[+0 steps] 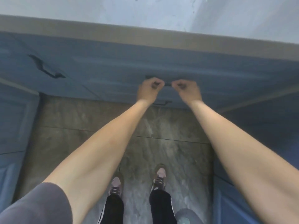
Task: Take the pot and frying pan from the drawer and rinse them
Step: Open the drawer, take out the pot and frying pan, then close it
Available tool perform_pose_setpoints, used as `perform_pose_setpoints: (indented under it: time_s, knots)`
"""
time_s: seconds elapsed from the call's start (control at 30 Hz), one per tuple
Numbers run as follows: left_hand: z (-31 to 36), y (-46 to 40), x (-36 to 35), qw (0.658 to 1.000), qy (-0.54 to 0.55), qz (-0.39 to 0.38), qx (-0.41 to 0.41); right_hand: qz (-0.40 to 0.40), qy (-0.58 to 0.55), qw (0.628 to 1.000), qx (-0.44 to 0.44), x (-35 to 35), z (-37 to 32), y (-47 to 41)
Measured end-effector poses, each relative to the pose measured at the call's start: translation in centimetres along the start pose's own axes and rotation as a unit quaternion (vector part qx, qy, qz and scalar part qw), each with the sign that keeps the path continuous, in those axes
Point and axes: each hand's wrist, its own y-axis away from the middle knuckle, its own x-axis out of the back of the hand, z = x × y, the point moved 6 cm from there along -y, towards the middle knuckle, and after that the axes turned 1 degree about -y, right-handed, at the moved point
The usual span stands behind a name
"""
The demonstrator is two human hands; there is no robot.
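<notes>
Both my hands are closed around the dark bar handle (167, 84) of a blue drawer front (178, 65), a little above the centre of the frame. My left hand (149, 90) grips the handle left of its middle; my right hand (187, 90) grips it just beside, to the right. A short stretch of bar shows between the two fists. Fingers are curled under and over the bar, knuckles toward the cabinet. Both forearms run straight out from the lower corners of the frame and converge at the handle, elbows nearly extended, wrists level.

The pot and frying pan are not visible. I judge they lie behind this drawer front, which appears shut; the picture is blurred and a small gap could not be told.

Risks noted: with arms this straight, the pull must come from my body stepping back, and my shoes (139, 180) stand on the tiled floor (80, 120) directly below the drawer's path, so it could meet my legs. A sharp tug could make heavy cookware slide and bang inside. A second handle (161, 103) sits just below; I cannot confirm which drawer holds the pans.
</notes>
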Motion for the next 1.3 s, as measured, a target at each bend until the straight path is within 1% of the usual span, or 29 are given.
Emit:
perform_pose_setpoints:
  time_s: [0.23, 0.4, 0.53, 0.6, 0.67, 0.73, 0.8, 0.87, 0.93, 1.03, 1.13, 1.2, 1.3]
  knots:
    - [-1.7, 4.8, -0.1, 0.998, 0.039, -0.008, 0.045, -0.011, -0.026, 0.996, -0.081, -0.4, 0.7, 5.1]
    - [-3.8, 9.8, -0.3, 0.992, 0.065, -0.083, 0.069, -0.049, 0.010, 0.991, -0.122, -0.9, 1.4, 10.7]
    - [-5.5, 14.3, -0.6, 0.984, 0.117, -0.119, 0.066, -0.033, -0.005, 0.985, -0.171, -1.7, 2.8, 15.9]
    - [-6.3, 16.2, -0.9, 0.980, 0.120, -0.141, 0.075, -0.026, 0.008, 0.980, -0.199, -2.0, 3.5, 18.1]
    - [-7.3, 17.9, -1.2, 0.975, 0.112, -0.164, 0.103, -0.023, 0.016, 0.975, -0.219, -2.3, 4.0, 20.0]
    - [-8.0, 19.5, -1.1, 0.975, 0.093, -0.166, 0.113, -0.041, 0.049, 0.966, -0.249, -2.7, 4.5, 21.8]
    - [-8.0, 21.2, -1.0, 0.975, 0.094, -0.169, 0.112, -0.068, 0.094, 0.950, -0.290, -2.9, 5.2, 23.1]
    - [-8.0, 23.0, -0.8, 0.975, 0.105, -0.160, 0.111, -0.093, 0.116, 0.939, -0.309, -3.2, 5.7, 24.3]
    - [-8.3, 24.7, -0.8, 0.978, 0.103, -0.145, 0.108, -0.101, 0.119, 0.938, -0.310, -3.4, 6.0, 25.6]
    - [-9.1, 27.0, -1.0, 0.985, 0.060, -0.126, 0.102, -0.089, 0.095, 0.942, -0.308, -3.6, 6.8, 28.0]
    - [-9.6, 28.8, -1.0, 0.987, 0.059, -0.114, 0.092, -0.085, 0.067, 0.957, -0.270, -4.1, 7.2, 29.6]
    - [-9.7, 30.0, -1.3, 0.991, 0.056, -0.087, 0.080, -0.078, 0.048, 0.966, -0.240, -4.2, 7.4, 30.4]
    - [-10.3, 31.7, -1.9, 0.994, 0.055, -0.057, 0.077, -0.060, 0.069, 0.974, -0.209, -4.5, 7.9, 32.1]
